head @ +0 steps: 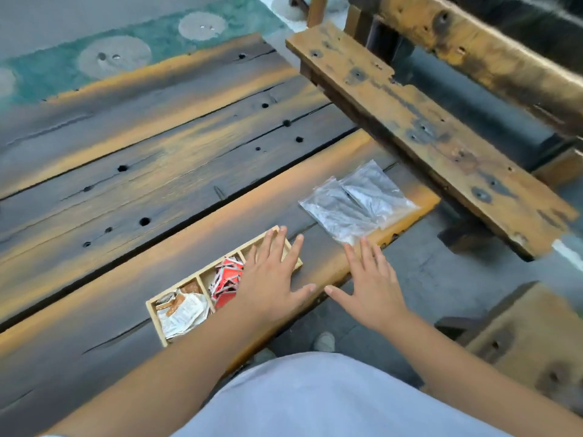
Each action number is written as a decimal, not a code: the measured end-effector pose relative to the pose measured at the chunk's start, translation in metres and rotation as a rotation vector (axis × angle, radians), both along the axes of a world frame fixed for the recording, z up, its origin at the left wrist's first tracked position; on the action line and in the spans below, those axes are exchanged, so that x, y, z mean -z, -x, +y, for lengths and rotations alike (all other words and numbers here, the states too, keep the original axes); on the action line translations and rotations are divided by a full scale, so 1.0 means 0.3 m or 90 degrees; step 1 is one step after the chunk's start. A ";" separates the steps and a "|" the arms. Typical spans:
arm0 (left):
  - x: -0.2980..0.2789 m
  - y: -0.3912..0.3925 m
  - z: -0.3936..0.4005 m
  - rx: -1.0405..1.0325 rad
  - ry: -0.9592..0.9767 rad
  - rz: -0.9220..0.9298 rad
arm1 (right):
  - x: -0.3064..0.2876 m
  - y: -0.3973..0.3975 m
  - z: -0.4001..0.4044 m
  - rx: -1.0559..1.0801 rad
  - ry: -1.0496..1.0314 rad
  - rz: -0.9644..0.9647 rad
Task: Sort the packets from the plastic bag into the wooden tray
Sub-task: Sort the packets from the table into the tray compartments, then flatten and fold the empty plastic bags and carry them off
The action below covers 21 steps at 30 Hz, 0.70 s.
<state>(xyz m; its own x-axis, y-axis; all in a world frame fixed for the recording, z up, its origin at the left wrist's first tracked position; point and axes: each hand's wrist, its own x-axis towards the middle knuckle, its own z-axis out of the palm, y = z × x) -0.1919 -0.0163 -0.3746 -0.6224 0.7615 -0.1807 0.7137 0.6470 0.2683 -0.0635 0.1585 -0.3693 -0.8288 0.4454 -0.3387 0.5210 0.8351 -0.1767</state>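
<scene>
My left hand (271, 279) lay flat, fingers spread, over the right end of the wooden tray (157, 313), its grip apart and clamped on nothing. My right hand (372, 285) hovered just beside it at the near edge of the tabletop (157, 184), its grip likewise apart and empty, fingertips close to the plastic bag (356, 203). The bag lay flat and crumpled on the plank beyond my right hand, apart from the tray. In the tray, the left compartment held white and brown packets (181, 310) and the middle one red packets (227, 279); my hand hid most of the right compartment.
</scene>
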 end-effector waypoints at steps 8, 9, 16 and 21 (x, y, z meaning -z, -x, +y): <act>0.000 -0.030 0.311 0.121 0.048 0.003 | -0.008 -0.160 0.175 0.131 0.050 -0.010; 0.002 -0.039 0.344 0.125 0.054 0.001 | -0.003 -0.174 0.201 0.134 0.054 -0.011; 0.056 -0.077 0.554 0.084 0.123 -0.035 | 0.039 -0.186 0.477 0.090 0.084 -0.015; 0.088 -0.117 0.713 -0.021 0.138 -0.077 | 0.074 -0.148 0.722 0.009 0.117 -0.039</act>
